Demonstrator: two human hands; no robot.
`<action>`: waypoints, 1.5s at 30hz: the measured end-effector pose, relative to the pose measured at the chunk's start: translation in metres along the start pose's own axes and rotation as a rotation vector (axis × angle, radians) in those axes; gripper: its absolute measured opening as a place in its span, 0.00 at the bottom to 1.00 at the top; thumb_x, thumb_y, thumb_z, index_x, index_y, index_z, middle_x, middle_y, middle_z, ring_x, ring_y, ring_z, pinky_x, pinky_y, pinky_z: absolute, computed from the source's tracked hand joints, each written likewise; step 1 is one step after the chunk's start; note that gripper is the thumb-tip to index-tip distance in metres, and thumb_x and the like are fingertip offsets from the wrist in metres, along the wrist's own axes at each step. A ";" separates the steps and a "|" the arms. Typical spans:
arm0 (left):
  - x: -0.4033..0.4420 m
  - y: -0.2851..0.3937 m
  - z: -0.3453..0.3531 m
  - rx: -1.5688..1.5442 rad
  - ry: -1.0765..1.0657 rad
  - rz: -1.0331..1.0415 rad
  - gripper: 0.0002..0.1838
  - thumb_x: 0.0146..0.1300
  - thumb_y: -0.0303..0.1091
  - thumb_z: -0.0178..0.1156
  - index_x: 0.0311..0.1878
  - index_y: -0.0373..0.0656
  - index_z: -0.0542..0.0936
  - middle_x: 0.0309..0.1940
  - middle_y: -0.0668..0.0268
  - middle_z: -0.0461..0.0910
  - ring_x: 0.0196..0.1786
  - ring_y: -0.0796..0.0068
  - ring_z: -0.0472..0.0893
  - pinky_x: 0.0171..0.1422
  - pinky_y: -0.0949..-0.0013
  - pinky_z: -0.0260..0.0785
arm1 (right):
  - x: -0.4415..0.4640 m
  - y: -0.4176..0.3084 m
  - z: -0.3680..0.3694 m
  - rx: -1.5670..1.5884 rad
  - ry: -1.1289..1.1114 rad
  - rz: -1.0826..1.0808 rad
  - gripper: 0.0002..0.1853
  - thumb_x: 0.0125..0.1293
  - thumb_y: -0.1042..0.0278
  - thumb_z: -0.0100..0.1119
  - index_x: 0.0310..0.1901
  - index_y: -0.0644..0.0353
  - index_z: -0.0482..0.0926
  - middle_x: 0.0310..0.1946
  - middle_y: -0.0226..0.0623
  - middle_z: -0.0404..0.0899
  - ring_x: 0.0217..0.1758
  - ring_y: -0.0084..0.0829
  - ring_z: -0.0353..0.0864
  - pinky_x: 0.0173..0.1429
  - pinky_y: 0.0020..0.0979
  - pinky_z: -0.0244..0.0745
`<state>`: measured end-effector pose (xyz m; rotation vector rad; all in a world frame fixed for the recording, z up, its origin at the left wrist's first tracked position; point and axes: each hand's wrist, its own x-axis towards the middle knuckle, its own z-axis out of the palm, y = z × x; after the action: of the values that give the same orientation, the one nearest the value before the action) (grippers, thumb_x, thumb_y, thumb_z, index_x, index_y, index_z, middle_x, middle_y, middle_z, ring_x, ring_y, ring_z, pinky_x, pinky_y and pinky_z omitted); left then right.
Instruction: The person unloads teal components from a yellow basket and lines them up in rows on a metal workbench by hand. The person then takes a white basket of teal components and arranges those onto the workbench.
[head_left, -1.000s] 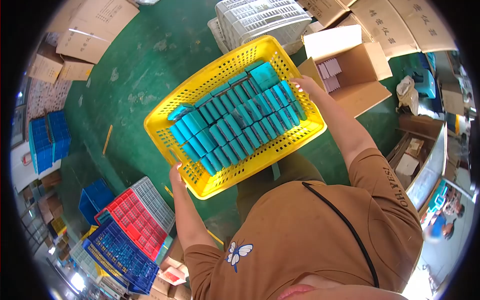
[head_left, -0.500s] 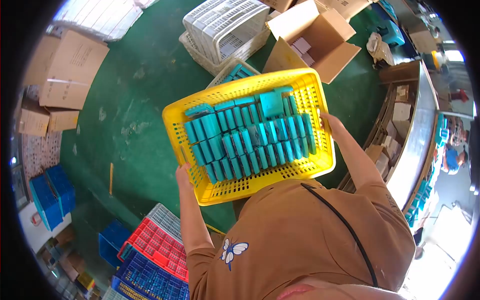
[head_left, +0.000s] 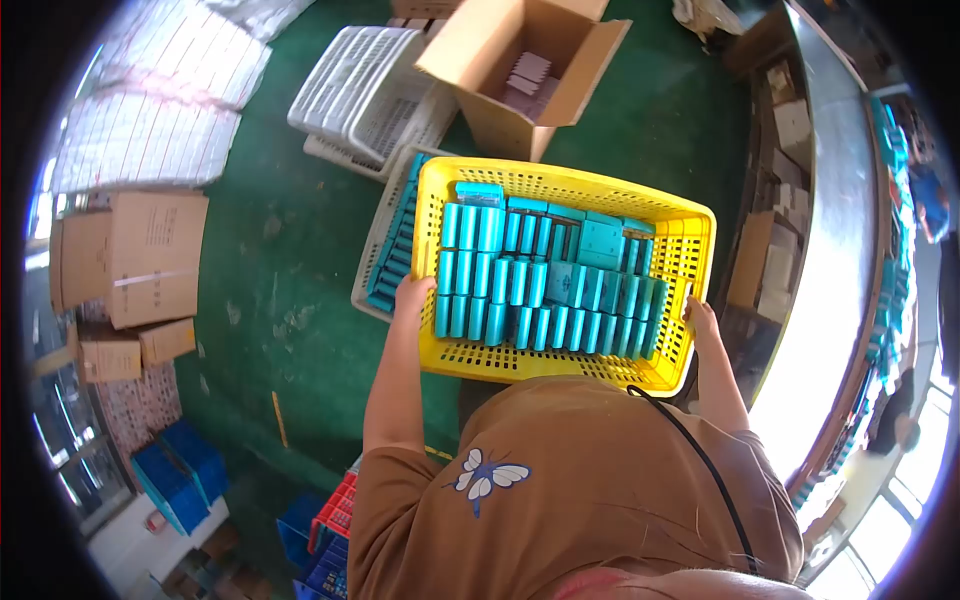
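A yellow plastic basket (head_left: 560,180) with slotted walls is held in front of my body, above the green floor. Inside it stand several rows of small teal boxes (head_left: 500,275), with a few lying flat on top along the far side. My left hand (head_left: 415,295) is closed on the basket's left end wall. At the opposite end, my right hand (head_left: 702,315) grips the right wall by its handle slot. The fingers of both hands are partly hidden by the rim.
A pale crate (head_left: 362,285) with teal boxes stands on the floor beyond the basket's left end. White crates (head_left: 355,85) and an open carton (head_left: 540,60) lie ahead. A long workbench (head_left: 840,200) runs along the right. Cartons (head_left: 155,255) and blue bins (head_left: 180,475) line the left.
The basket has swung clockwise with both hands still on it and sits further right. The surroundings have shifted in view, and the pale crate with teal boxes now shows more fully.
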<state>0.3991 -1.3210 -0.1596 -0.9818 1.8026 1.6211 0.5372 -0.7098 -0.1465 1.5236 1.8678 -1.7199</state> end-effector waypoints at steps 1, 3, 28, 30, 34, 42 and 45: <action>0.007 0.006 0.019 -0.010 -0.069 0.008 0.22 0.49 0.32 0.59 0.49 0.32 0.78 0.38 0.58 0.82 0.39 0.66 0.81 0.44 0.63 0.71 | -0.001 0.012 -0.015 0.027 0.031 -0.008 0.12 0.67 0.60 0.61 0.38 0.59 0.73 0.27 0.28 0.72 0.26 0.21 0.71 0.33 0.26 0.70; 0.029 0.015 0.058 0.095 -0.096 0.035 0.21 0.49 0.31 0.59 0.48 0.33 0.79 0.38 0.57 0.82 0.40 0.66 0.81 0.45 0.63 0.71 | 0.005 0.036 -0.035 0.087 0.093 -0.034 0.12 0.67 0.60 0.62 0.38 0.59 0.73 0.27 0.28 0.72 0.26 0.21 0.71 0.33 0.26 0.69; 0.253 0.234 0.401 0.759 -0.361 0.224 0.21 0.44 0.33 0.59 0.44 0.35 0.78 0.41 0.50 0.80 0.45 0.57 0.80 0.50 0.61 0.70 | 0.075 0.097 -0.003 0.443 0.461 0.160 0.10 0.69 0.60 0.57 0.34 0.56 0.71 0.24 0.28 0.70 0.27 0.25 0.71 0.35 0.29 0.68; 0.262 0.252 0.424 0.783 -0.366 0.250 0.21 0.43 0.34 0.60 0.43 0.34 0.79 0.40 0.48 0.81 0.45 0.55 0.81 0.49 0.61 0.71 | 0.076 0.084 0.003 0.513 0.505 0.155 0.10 0.68 0.60 0.57 0.34 0.56 0.71 0.24 0.28 0.70 0.27 0.25 0.71 0.35 0.29 0.68; 0.286 0.276 0.470 0.830 -0.413 0.245 0.22 0.45 0.33 0.58 0.45 0.32 0.78 0.45 0.48 0.81 0.51 0.56 0.81 0.55 0.62 0.71 | 0.094 0.076 -0.002 0.526 0.515 0.192 0.09 0.67 0.61 0.57 0.36 0.57 0.73 0.25 0.28 0.70 0.28 0.25 0.71 0.35 0.29 0.68; 0.307 0.299 0.537 0.878 -0.518 0.096 0.20 0.48 0.30 0.57 0.46 0.34 0.73 0.43 0.53 0.76 0.47 0.60 0.76 0.56 0.58 0.66 | 0.117 0.025 -0.018 0.540 0.525 0.301 0.08 0.70 0.62 0.55 0.40 0.57 0.73 0.26 0.27 0.68 0.29 0.25 0.71 0.36 0.30 0.69; 0.322 0.307 0.562 0.847 -0.532 0.079 0.20 0.48 0.30 0.57 0.46 0.33 0.74 0.43 0.53 0.77 0.47 0.60 0.77 0.57 0.60 0.66 | 0.137 0.021 -0.027 0.567 0.515 0.360 0.08 0.70 0.62 0.56 0.38 0.56 0.71 0.26 0.27 0.68 0.28 0.25 0.70 0.35 0.30 0.69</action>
<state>-0.0875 -0.8160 -0.3073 -0.0827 1.8539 0.8545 0.5029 -0.6180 -0.2476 2.5333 1.1760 -1.8886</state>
